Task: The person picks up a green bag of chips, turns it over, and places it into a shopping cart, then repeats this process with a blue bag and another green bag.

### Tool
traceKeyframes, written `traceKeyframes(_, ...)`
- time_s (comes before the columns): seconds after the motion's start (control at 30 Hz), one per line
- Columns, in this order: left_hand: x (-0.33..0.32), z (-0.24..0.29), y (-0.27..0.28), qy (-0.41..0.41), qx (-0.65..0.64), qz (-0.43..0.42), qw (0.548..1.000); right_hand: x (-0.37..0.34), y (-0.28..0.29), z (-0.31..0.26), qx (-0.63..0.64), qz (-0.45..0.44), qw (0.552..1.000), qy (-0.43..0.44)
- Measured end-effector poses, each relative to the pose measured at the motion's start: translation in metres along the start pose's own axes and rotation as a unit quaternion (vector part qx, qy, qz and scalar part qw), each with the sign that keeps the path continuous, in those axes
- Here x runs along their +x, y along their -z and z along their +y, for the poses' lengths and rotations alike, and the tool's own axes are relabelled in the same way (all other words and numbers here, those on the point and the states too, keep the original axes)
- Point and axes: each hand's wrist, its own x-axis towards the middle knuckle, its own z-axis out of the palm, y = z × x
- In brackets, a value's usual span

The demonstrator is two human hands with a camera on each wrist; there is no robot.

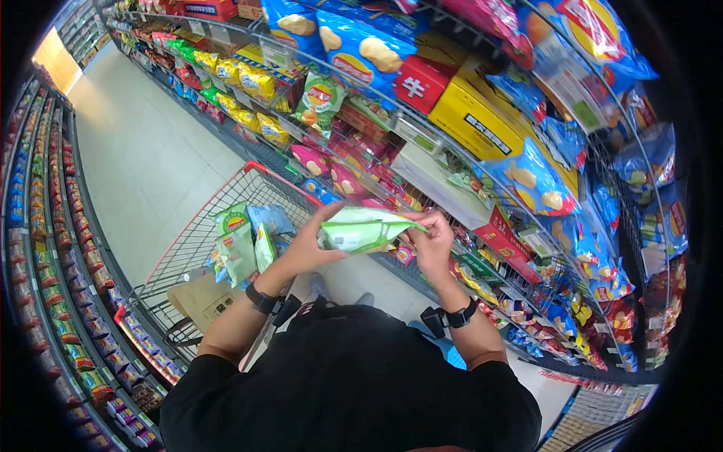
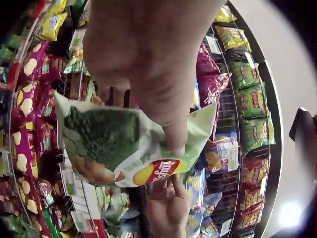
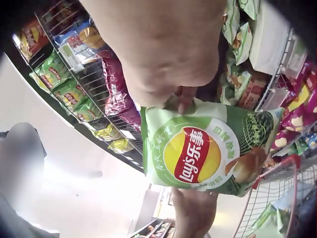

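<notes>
Both hands hold a green-and-white Lay's bag of chips [image 1: 365, 232] in front of the chest. Its printed front, with the red and yellow logo, faces the right wrist view, where the bag of chips [image 3: 200, 151] spans the middle. My left hand [image 1: 307, 245] grips one end, thumb along the near side and fingers behind. At the opposite end, my right hand [image 1: 434, 239] pinches the bag's edge between thumb and fingers. The bag lies tilted, its back panel with a small code turned toward the head.
Beyond the left hand stands a red-rimmed wire shopping cart [image 1: 181, 233] with several chip bags [image 1: 237, 252] and a brown paper bag [image 1: 202, 301]. Chip shelves [image 1: 452, 151] run along the right. Another stocked shelf [image 1: 60, 248] lines the left, with pale floor [image 1: 128, 128] between.
</notes>
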Motion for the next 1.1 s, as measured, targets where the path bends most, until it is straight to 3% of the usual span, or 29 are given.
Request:
traceKeyframes(0.17, 0.006, 0.027, -0.06, 0.027, 0.033, -0.075, 0.996, -0.039, 0.042, -0.006, 0.05, 0.0, 0.996, -0.071)
traceKeyframes(0.3, -0.005, 0.018, -0.102, 0.059, 0.036, -0.056, 0.996, -0.062, 0.081, -0.005, 0.066, -0.004, 0.988, -0.139)
traceKeyframes(0.47, -0.017, -0.006, -0.136, 0.186, -0.022, -0.056, 0.981, -0.086, 0.116, -0.003, 0.052, -0.071, 0.989, -0.121)
traceKeyframes(0.53, -0.016, 0.005, -0.155, 0.176, -0.049, -0.061, 0.981, -0.097, 0.126, 0.005, 0.018, -0.093, 0.986, -0.138)
traceKeyframes(0.63, -0.009, 0.01, -0.167, 0.173, -0.063, -0.095, 0.978, -0.114, 0.121, -0.001, 0.05, -0.06, 0.981, -0.177)
traceKeyframes(0.67, -0.007, 0.006, -0.168, 0.175, -0.069, -0.105, 0.977, -0.115, 0.123, -0.007, 0.078, -0.072, 0.965, -0.241)
traceKeyframes(0.87, 0.003, 0.002, -0.172, 0.156, -0.1, -0.136, 0.973, -0.122, 0.123, 0.003, 0.089, 0.004, 0.974, -0.21)
traceKeyframes(1.1, 0.014, -0.001, -0.174, 0.159, -0.11, -0.11, 0.975, -0.129, 0.119, 0.004, 0.24, 0.032, 0.939, -0.246)
